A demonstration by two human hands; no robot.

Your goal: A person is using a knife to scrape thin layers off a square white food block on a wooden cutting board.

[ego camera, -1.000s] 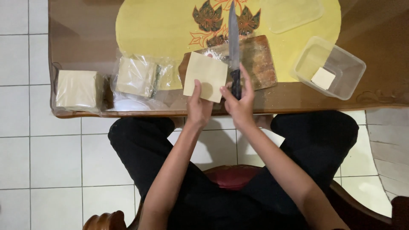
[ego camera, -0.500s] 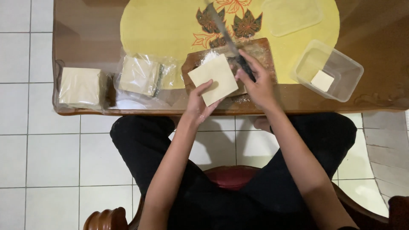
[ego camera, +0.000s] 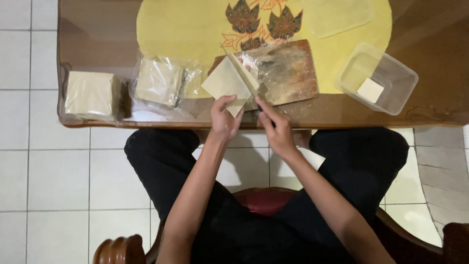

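We are pinching the pale wrapper sheet (ego camera: pixel 225 84), thin, limp and probably tear-prone so best taken by its near corner, with our left hand (ego camera: pixel 224 117) at the cutting board (ego camera: pixel 288 73) edge while our right hand (ego camera: pixel 276 129) is gripping the knife (ego camera: pixel 243 74) across it.

glossy brown wooden table (ego camera: pixel 97 29) w/ matt yellow cloth mat (ego camera: pixel 185 29), worn floury wooden cutting board (ego camera: pixel 288 73), clear smooth plastic tub (ego camera: pixel 391 93), crinkly clear plastic bag (ego camera: pixel 190 78).
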